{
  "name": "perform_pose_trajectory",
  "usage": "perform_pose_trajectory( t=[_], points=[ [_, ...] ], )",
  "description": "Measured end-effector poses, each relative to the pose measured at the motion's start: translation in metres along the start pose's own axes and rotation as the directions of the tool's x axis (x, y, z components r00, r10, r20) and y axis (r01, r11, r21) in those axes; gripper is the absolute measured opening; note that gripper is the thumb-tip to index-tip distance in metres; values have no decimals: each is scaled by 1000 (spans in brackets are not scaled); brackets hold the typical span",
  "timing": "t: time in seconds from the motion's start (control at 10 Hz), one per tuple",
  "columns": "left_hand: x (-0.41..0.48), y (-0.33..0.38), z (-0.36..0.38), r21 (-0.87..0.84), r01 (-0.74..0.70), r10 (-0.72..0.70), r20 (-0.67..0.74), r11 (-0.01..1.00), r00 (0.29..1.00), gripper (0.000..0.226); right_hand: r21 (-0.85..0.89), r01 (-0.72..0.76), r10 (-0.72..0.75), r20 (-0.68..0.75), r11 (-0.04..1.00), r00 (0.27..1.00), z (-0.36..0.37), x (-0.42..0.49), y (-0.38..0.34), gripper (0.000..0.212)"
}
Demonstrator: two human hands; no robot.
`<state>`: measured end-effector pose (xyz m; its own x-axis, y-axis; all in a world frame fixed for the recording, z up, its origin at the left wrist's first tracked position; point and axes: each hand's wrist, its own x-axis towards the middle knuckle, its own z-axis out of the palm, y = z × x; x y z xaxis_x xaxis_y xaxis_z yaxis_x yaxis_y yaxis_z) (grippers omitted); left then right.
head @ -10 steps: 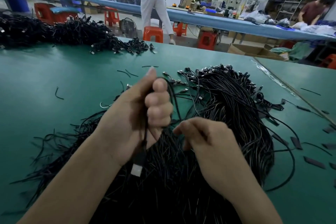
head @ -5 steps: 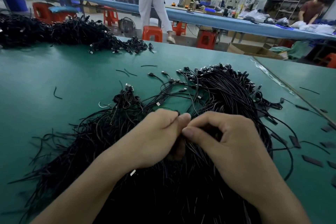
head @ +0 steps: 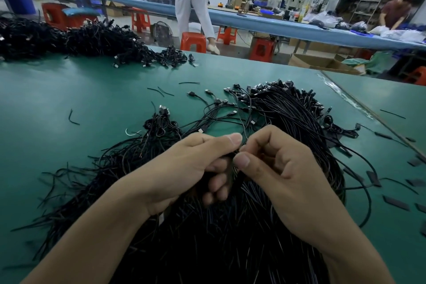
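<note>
Dropping from raised grip, left hand (head: 184, 168) meets right hand (head: 283, 168), pinching cables (head: 230, 237).

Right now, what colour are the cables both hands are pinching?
Black: the cables show best in the head view.

Cables (head: 288, 122): black, silver plug tips. Surface (head: 69, 99): plain green. Stools (head: 193, 41): orange-red. Far bench (head: 253, 21): blue.

The cable pile (head: 230, 249) runs past the bottom edge. The left hand (head: 184, 168) and right hand (head: 283, 175) conceal most of the pinched strand (head: 235, 153).
</note>
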<state>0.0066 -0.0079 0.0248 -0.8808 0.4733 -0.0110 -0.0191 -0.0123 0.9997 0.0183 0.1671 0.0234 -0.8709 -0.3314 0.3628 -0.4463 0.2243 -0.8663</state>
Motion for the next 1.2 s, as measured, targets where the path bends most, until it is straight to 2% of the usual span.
perform_pose_trajectory(
  t=[0.1, 0.2, 0.3, 0.4, 0.5, 0.6, 0.7, 0.8, 0.9, 1.0, 1.1, 1.2],
  points=[
    [8, -4, 6, 121, -30, 49, -158, 992, 986, 61, -103, 6, -11, -48, 995, 999, 4, 0, 0, 12],
    [9, -5, 11, 10, -11, 13, -207, 1000, 978, 57, -168, 41, -69, -160, 985, 985, 13, 0, -1, 13],
    [9, -2, 14, -159, 30, -59, -180, 987, 982, 46, -159, 91, -125, -219, 983, 968, 21, 0, -5, 15],
    [7, -2, 16, -216, 16, -45, -133, 976, 990, 49, -153, 125, -160, -243, 980, 957, 23, -1, -7, 14],
    [6, 0, 20, -185, 54, -82, -143, 981, 986, 66, -92, 118, -138, -262, 989, 955, 23, -2, -7, 15],
    [8, -2, 19, -100, 105, -121, -168, 989, 978, 69, -194, 79, -131, -272, 978, 953, 20, 1, -1, 16],
    [11, -7, 13, 64, 117, -98, -244, 991, 965, 66, -197, -51, -3, -265, 979, 964, 14, 1, 5, 19],
    [12, -7, 4, 83, 98, -61, -364, 992, 929, 60, -187, -226, 184, -219, 956, 958, 11, 0, 10, 54],
    [15, -5, -7, 22, 47, -32, -467, 999, 883, 64, -360, -364, 384, -19, 859, 923, 19, -1, 15, 54],
    [14, -5, -13, -7, -23, 16, -555, 1000, 832, 56, -565, -312, 498, 207, 764, 842, 36, -4, 25, 36],
    [14, -9, -13, -1, -45, 36, -574, 999, 818, 60, -579, -255, 464, 247, 775, 851, 46, -4, 26, 24],
    [15, -10, -13, -21, -61, 37, -583, 998, 812, 59, -580, -236, 426, 216, 780, 879, 46, -3, 24, 15]
  ],
)
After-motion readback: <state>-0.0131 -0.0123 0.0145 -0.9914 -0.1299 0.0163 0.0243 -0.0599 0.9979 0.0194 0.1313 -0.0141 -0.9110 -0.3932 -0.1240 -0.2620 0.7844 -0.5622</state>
